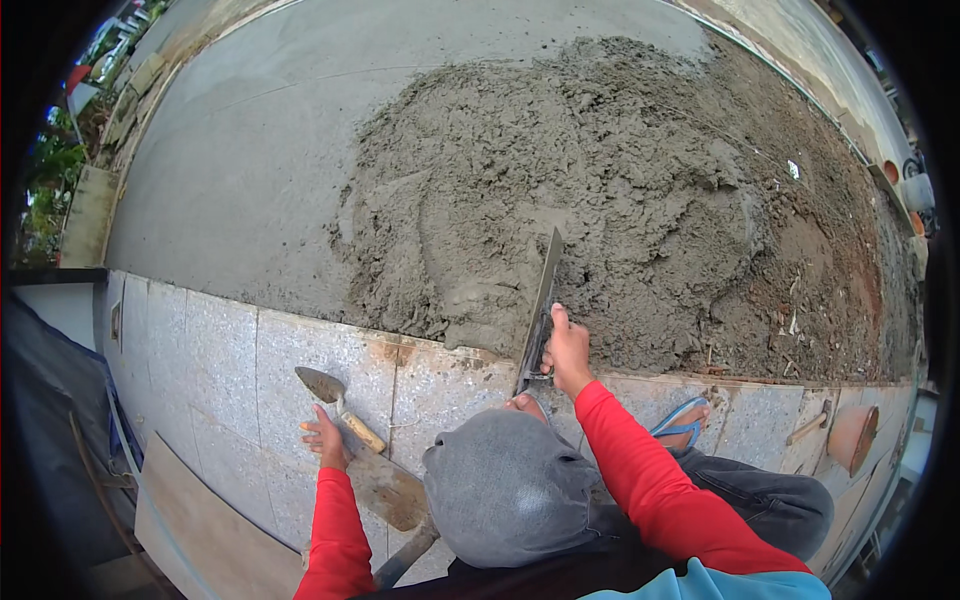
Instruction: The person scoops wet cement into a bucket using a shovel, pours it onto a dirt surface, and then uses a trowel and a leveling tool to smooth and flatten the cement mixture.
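My right hand (568, 352) is closed round the handle of a long steel finishing trowel (540, 300), its blade tilted on edge at the near border of the wet concrete (570, 190). Smoothed grey concrete (240, 170) lies to the left of that rough heap. Over the tiles, my left hand (325, 440) has its fingers apart and holds nothing. Right beside it is a pointed trowel (322, 384) with a wooden handle, lying on the paving. A shovel (385, 490) with a mud-stained blade rests below, partly hidden by my knee.
My feet in flip-flops (684, 420) stand on the speckled tiles (220, 360) along the concrete's edge. A terracotta pot (853, 440) and a small wooden-handled tool (808, 425) sit at the right. Bare reddish soil (810, 260) borders the heap. A flat board (200, 525) lies lower left.
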The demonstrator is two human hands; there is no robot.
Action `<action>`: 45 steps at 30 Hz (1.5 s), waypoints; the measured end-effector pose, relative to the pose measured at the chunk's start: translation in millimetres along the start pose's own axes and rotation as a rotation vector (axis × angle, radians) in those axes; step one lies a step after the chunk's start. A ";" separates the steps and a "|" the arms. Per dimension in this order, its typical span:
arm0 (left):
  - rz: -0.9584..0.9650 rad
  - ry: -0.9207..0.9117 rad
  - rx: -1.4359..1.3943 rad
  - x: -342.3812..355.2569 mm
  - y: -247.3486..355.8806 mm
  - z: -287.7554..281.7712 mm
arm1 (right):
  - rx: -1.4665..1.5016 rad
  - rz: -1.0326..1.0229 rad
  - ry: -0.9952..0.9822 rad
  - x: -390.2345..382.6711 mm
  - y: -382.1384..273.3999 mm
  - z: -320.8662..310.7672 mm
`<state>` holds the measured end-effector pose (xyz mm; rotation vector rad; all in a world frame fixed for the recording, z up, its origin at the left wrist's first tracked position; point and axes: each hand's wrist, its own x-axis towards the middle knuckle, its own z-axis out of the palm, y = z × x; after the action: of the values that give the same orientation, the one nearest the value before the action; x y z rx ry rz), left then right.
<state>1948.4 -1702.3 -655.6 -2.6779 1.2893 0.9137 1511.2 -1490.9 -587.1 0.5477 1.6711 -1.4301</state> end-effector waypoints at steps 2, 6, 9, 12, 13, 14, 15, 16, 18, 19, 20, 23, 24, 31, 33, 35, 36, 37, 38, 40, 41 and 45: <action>-0.021 -0.026 -0.015 -17.4 6.3 12.3 | -0.025 0.020 -0.068 7.5 6.5 24.0; -0.059 0.009 0.022 1.4 -2.7 -1.8 | 0.015 0.052 -0.249 12.1 19.8 120.5; -0.033 -0.040 -0.019 -21.7 8.4 -0.5 | -0.104 0.021 -0.468 -5.9 -6.3 141.6; -0.049 -0.013 -0.028 -17.8 10.1 -5.9 | -0.014 -0.021 -0.376 -13.8 -24.9 118.1; -0.030 -0.017 -0.026 -16.7 13.2 -6.9 | 0.014 -0.024 -0.320 -12.0 -23.4 106.0; -0.047 0.001 -0.049 -16.5 12.2 -9.7 | 0.008 -0.008 -0.305 -10.5 -15.6 91.9; -0.032 -0.009 -0.051 -19.4 8.9 -10.9 | -0.001 0.008 -0.283 -10.0 -2.7 80.9; -0.009 -0.013 -0.056 -19.4 8.7 -12.7 | -0.013 0.003 -0.311 -9.9 13.6 85.0; -0.022 -0.007 -0.059 -17.2 2.8 -13.2 | 0.132 0.106 -0.262 -16.9 41.6 108.4; -0.022 -0.008 -0.044 -15.2 2.7 -15.1 | 0.148 0.155 -0.259 -18.5 48.4 136.5; -0.023 -0.012 -0.060 -19.4 3.0 -5.0 | 0.153 0.131 -0.277 -17.9 49.9 160.6; -0.026 -0.017 -0.021 -21.2 13.5 8.8 | 0.149 0.123 -0.380 4.8 34.0 212.6; -0.026 -0.018 -0.033 -19.4 8.2 7.3 | 0.133 0.162 -0.441 2.8 27.2 224.4; -0.063 -0.019 -0.031 -12.7 4.4 -14.8 | -0.312 -0.229 -0.881 -31.5 -26.9 182.3; -0.075 -0.016 -0.039 -19.6 4.9 -18.1 | -0.636 -0.262 -1.030 -43.7 -27.0 161.9; -0.075 -0.040 -0.033 -27.8 16.1 -17.8 | -1.079 -0.594 -1.102 -36.4 -0.9 155.7; -0.064 -0.021 -0.076 -30.3 22.5 -15.5 | -1.197 -0.876 -1.134 -31.4 19.5 153.7; -0.057 -0.057 -0.059 -33.1 27.6 -11.7 | -1.300 -1.169 -1.148 -24.3 32.2 156.4; -0.058 -0.092 -0.030 -36.0 24.4 -11.5 | -1.296 -1.206 -1.163 -20.1 35.1 161.8; -0.067 -0.072 -0.048 -37.4 23.6 -14.7 | -1.415 -1.027 -1.037 -12.8 32.2 176.2; -0.091 -0.074 -0.030 -39.6 16.4 -15.2 | -1.413 -1.044 -1.055 -11.6 24.6 180.6; -0.080 -0.071 -0.044 -45.3 12.5 -14.7 | -1.492 -1.101 -0.693 4.4 -20.4 172.4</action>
<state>1924.7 -1682.6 -617.2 -2.6809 1.1522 1.0291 1547.3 -1660.4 -576.8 -1.6575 1.8700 -0.4084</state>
